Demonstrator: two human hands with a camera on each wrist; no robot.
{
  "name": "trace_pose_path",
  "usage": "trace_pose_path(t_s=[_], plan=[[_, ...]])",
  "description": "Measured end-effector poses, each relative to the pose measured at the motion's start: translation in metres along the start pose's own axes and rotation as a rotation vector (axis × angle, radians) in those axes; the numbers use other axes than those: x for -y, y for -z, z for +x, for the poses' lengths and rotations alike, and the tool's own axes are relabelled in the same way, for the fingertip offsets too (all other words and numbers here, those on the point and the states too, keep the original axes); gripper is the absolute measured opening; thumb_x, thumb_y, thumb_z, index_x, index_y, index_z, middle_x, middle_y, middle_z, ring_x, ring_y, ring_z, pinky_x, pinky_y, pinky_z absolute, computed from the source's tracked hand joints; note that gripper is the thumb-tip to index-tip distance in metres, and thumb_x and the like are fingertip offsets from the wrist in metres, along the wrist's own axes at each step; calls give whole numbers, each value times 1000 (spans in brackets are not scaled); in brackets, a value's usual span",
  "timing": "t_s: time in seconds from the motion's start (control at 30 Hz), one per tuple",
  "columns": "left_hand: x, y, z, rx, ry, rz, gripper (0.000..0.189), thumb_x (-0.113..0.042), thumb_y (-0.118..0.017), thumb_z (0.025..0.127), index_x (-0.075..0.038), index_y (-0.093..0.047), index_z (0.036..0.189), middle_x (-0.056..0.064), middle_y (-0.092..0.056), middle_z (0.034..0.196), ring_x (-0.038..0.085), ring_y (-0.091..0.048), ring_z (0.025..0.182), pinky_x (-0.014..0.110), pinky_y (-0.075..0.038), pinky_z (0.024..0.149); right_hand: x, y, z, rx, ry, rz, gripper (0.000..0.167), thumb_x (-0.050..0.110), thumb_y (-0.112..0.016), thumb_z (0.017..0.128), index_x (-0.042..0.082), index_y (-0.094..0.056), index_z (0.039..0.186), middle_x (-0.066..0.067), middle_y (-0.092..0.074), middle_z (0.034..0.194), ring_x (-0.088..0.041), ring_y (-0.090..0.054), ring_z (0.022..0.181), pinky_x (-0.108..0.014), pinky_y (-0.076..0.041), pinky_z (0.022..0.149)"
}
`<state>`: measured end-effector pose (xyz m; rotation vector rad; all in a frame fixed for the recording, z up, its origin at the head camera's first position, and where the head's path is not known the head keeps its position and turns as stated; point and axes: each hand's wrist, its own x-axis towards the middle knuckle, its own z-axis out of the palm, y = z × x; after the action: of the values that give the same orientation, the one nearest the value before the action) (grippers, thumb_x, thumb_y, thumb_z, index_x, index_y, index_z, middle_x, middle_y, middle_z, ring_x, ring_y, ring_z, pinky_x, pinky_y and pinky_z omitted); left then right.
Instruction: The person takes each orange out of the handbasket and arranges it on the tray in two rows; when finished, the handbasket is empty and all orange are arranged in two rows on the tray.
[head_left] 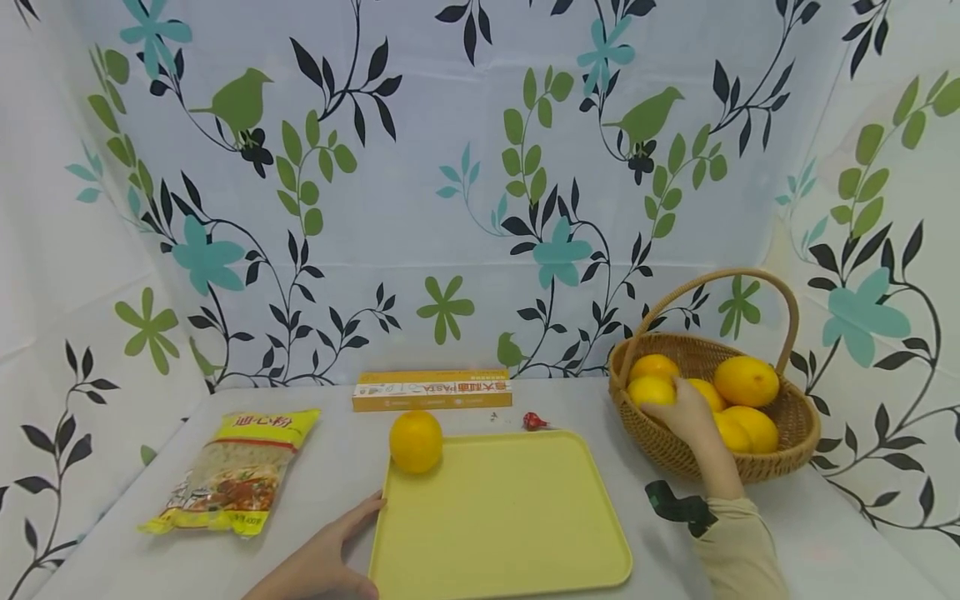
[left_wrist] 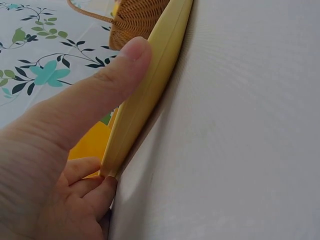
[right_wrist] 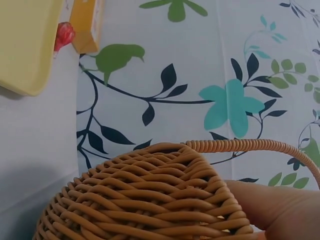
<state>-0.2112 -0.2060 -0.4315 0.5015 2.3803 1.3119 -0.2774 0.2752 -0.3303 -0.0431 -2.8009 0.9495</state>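
My left hand (head_left: 326, 554) touches the left edge of a yellow tray (head_left: 502, 517), its thumb (left_wrist: 112, 80) stretched along the side wall and its fingertips at the rim. A round orange (head_left: 416, 442) sits at the tray's far left corner. On the right, my right hand (head_left: 686, 414) reaches into a wicker basket (head_left: 652, 437) and grips a yellow lemon (head_left: 651, 390) near the left rim. More yellow fruit, including a large lemon (head_left: 746, 381), lies around it. In the right wrist view, the basket wall (right_wrist: 150, 195) hides most of that hand (right_wrist: 285, 207).
An orange-and-white pasta box (head_left: 432, 392) lies behind the tray, with a small red wrapped item (head_left: 534, 421) nearby. A yellow-and-clear food bag (head_left: 236, 471) lies at left. The basket's tall handle (head_left: 787, 308) arches above the fruit. Patterned cloth (head_left: 480, 233) hangs behind.
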Motion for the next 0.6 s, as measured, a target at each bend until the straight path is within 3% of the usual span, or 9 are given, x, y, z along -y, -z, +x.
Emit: trace_pose_path(t_s=[0.2, 0.3, 0.47, 0.6], plan=[[-2, 0, 0, -4, 4, 3, 95, -32, -78, 66, -6, -26, 140, 23, -18, 143, 45, -16, 126, 65, -10, 96, 2, -3, -1, 22, 26, -30, 75, 21, -58, 82, -26, -18, 126, -45, -26, 124, -54, -28, 113, -59, -25, 95], [-1, 0, 0, -1, -1, -1, 94, -32, -78, 67, -6, -26, 140, 22, -17, 143, 45, -15, 126, 65, -10, 96, 2, -4, -1, -69, 20, -31, 72, 18, -62, 78, -24, -26, 124, -43, -35, 118, -51, -36, 107, -57, -31, 92], [0, -1, 0, 1, 11, -1, 94, -33, -78, 67, -7, -26, 140, 22, -17, 143, 45, -16, 126, 65, -10, 96, 0, -3, -2, -255, -2, -67, 72, 17, -66, 72, -23, -32, 120, -40, -39, 108, -47, -35, 99, -56, -33, 87], [0, -1, 1, -2, 25, -7, 93, -33, -78, 67, -7, -27, 140, 21, -17, 144, 45, -15, 126, 65, -10, 96, 1, -4, -2, -303, -24, -54, 74, 21, -66, 71, -22, -33, 121, -38, -37, 109, -45, -33, 100, -55, -32, 85]])
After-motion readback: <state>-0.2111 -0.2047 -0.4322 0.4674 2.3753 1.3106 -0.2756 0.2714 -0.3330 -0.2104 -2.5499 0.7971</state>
